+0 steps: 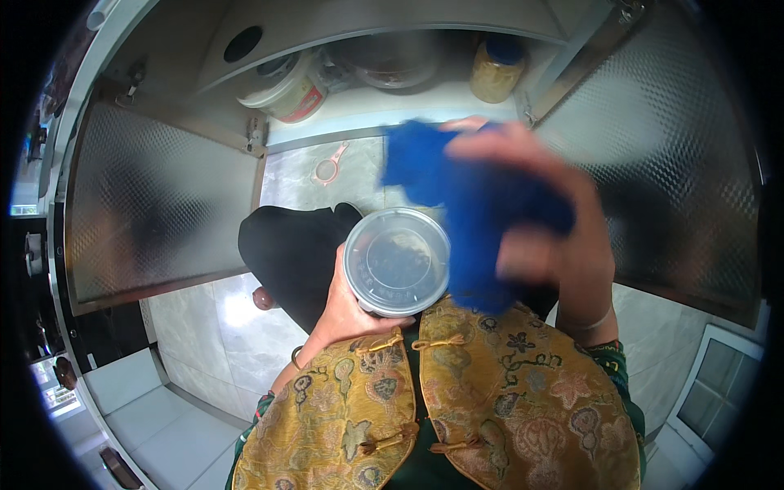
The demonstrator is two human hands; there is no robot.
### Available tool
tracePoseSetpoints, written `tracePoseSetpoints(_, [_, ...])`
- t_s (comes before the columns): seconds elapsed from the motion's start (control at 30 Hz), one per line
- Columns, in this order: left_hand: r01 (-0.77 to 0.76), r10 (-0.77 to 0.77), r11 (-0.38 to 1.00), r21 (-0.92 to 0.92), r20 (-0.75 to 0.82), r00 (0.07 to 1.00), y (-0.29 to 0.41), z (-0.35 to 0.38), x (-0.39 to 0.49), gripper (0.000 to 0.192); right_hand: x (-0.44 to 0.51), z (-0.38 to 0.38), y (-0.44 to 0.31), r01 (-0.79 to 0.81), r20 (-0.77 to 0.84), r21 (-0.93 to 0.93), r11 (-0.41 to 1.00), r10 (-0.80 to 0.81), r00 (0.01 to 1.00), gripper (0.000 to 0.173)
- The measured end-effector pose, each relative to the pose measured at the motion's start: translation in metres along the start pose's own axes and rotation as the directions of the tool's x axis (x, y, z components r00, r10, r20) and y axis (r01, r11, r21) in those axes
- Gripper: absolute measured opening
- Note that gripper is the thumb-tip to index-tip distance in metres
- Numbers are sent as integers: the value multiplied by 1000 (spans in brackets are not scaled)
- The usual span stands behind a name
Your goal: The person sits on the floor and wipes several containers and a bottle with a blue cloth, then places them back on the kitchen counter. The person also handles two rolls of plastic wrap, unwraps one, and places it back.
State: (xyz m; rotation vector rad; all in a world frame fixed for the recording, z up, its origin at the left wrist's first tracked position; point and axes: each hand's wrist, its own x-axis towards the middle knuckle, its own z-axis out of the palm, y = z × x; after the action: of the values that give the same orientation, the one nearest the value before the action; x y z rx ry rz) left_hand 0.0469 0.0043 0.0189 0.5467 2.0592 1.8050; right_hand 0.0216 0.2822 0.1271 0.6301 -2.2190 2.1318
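Observation:
My left hand (343,309) grips a round clear plastic tub (398,260) with its translucent lid on, close to my lap. In my right hand (551,177) is a bunched blue cloth (478,226), blurred by motion, just to the right of the tub. Part of the cloth hangs down by the tub's right edge. Whether the cloth touches the tub I cannot tell. What the tub holds is not clear through the lid.
Before me a low cabinet (422,116) stands with its textured glass doors (165,202) swung out on both sides. Inside are a white bucket (288,92), a clear bowl (395,70) and a blue-lidded jar (497,70). A small pink strainer (329,168) lies on the floor tiles.

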Motion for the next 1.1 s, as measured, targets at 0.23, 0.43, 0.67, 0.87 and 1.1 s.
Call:
tracePoseSetpoints(0.23, [52, -58, 977, -207, -20, 998, 5, 12, 10, 109, 6, 58, 19, 99, 181, -455, 885, -17, 983, 44])
tracePoseSetpoints(0.43, [50, -97, 909, -413, -93, 991, 7, 9, 6, 111, 46, 48, 78, -232, -16, 150, 961, 237, 971, 47])
tracePoseSetpoints(0.67, [-72, 14, 779, -623, -98, 995, 23, -25, 47, 117, 98, 16, 34, -18, -322, 566, 824, 241, 915, 39])
tracePoseSetpoints(0.87, [-311, 103, 762, -567, -368, 924, 44, -20, 89, 72, 139, 56, -11, 129, -198, -298, 946, -194, 961, 73])
tracePoseSetpoints(1.1, [-533, 314, 756, -381, -503, 805, 72, -47, 121, 74, 85, 88, 24, 106, -230, -630, 769, -316, 920, 69])
